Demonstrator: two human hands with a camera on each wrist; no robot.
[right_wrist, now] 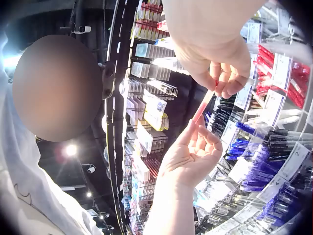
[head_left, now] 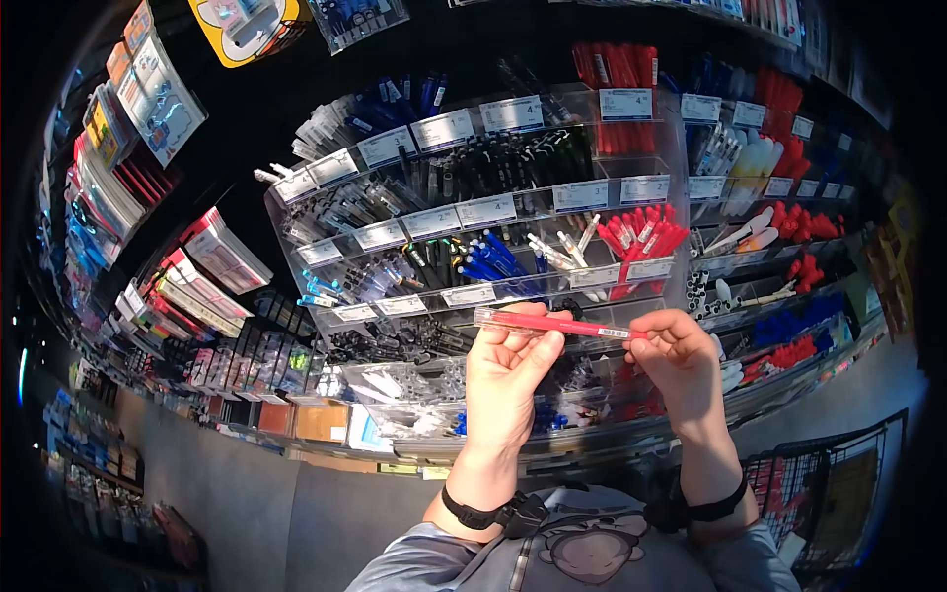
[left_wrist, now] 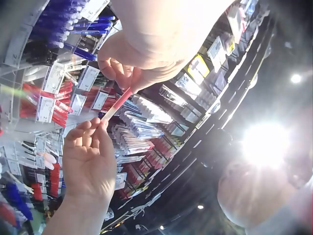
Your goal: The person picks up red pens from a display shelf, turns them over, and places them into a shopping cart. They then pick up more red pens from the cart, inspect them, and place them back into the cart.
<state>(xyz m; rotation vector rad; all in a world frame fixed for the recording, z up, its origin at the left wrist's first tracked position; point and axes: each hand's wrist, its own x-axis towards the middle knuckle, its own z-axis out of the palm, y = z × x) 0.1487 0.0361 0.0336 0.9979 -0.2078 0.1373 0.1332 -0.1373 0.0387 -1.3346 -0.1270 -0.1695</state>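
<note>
A red pen (head_left: pixel 567 325) with a clear cap end and a small white label lies nearly level between both hands in the head view. My left hand (head_left: pixel 510 380) grips its capped end between thumb and fingers. At the other end, my right hand (head_left: pixel 683 367) pinches the tip with thumb and fingertips. In the left wrist view the pen (left_wrist: pixel 116 105) runs from my left hand (left_wrist: pixel 146 58) above to my right hand (left_wrist: pixel 89 161) below. The right wrist view shows the pen (right_wrist: pixel 203 106) slanting between the two hands.
Behind the hands stands a tiered rack with black, blue, white and red pens and price labels (head_left: pixel 513 114). Hanging packs and notebooks (head_left: pixel 225 250) are at the left. A black wire basket (head_left: pixel 824 493) is at the lower right, and grey floor (head_left: pixel 222 493) shows at the lower left.
</note>
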